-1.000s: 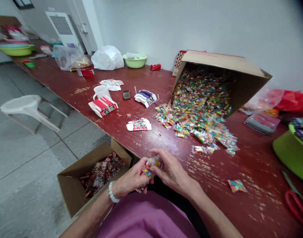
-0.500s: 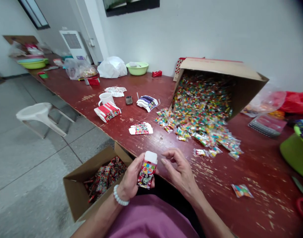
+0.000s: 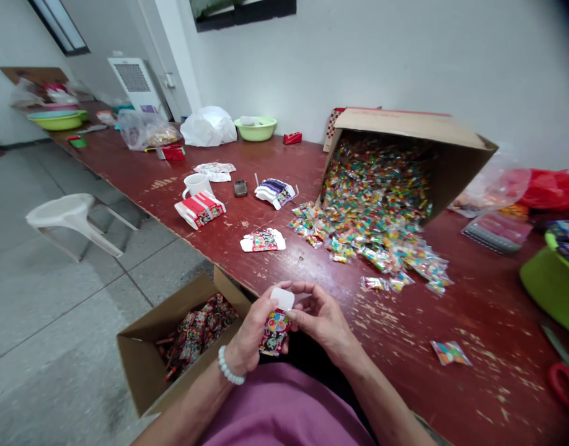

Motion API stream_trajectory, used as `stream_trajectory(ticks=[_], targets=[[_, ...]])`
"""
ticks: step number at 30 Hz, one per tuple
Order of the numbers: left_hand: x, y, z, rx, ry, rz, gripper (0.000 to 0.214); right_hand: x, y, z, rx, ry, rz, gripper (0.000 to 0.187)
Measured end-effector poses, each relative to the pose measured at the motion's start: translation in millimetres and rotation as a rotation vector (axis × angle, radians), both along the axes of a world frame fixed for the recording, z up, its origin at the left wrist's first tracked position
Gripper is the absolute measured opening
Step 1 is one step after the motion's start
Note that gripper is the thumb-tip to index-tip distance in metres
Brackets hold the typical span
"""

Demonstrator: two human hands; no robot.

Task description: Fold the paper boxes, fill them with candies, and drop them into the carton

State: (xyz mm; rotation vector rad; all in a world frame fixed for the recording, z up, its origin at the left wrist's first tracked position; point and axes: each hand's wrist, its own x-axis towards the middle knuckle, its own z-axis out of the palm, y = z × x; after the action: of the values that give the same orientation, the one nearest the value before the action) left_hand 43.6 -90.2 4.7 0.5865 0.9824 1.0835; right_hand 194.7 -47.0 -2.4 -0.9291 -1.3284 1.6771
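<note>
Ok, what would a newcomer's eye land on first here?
Probably the big cardboard box tipped on its side on the red table, with bright clear packets spilling from its mouth. Then the small printed box in the left hand, with the right hand at its white flap. Lower left, an open carton beside the table holds a heap of printed packs.

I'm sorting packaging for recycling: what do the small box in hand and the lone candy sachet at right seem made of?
Small box: likely thin paperboard, printed outside, perhaps slightly glossy; its flap is plain white with rounded corners. Candy sachet: probably shiny clear plastic film, since colourful contents show through.
</note>
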Motion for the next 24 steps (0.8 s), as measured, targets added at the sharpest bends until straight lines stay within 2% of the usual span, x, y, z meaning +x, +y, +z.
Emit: stream_trajectory(ticks=[1, 5, 8, 11, 15, 17, 21, 24], targets=[[0, 0, 0.8, 0.004, 0.014, -0.010, 0.056, 1, 1, -0.2, -0.001, -0.020, 0.020, 0.040], [-2, 1, 2.7, 0.002, -0.034, -0.060, 0.062, 5, 4, -2.3, 0.078, -0.133, 0.081, 0.021], [-3, 3, 1.5, -0.039, -0.150, -0.078, 0.062, 8, 5, 1.2, 0.218, -0.194, 0.065, 0.019], [-3, 4, -1.1, -0.092, -0.115, -0.077, 0.057, 9, 5, 8.1, 0.326, -0.245, 0.148, 0.016], [-1, 3, -1.2, -0.021, 0.058, -0.070, 0.055, 4, 5, 9.4, 0.131, -0.182, 0.128, 0.019], [0, 2, 0.2, 0.010, 0.082, -0.079, 0.058, 2, 6, 7.3, 0.056, -0.144, 0.125, 0.018], [2, 2, 1.0, 0.007, 0.022, -0.153, 0.069, -2, 6, 7.5, -0.010, -0.034, 0.157, 0.019], [0, 3, -1.0, -0.001, 0.006, -0.178, 0.070, -3, 4, 11.0, 0.016, -0.016, 0.098, 0.020]])
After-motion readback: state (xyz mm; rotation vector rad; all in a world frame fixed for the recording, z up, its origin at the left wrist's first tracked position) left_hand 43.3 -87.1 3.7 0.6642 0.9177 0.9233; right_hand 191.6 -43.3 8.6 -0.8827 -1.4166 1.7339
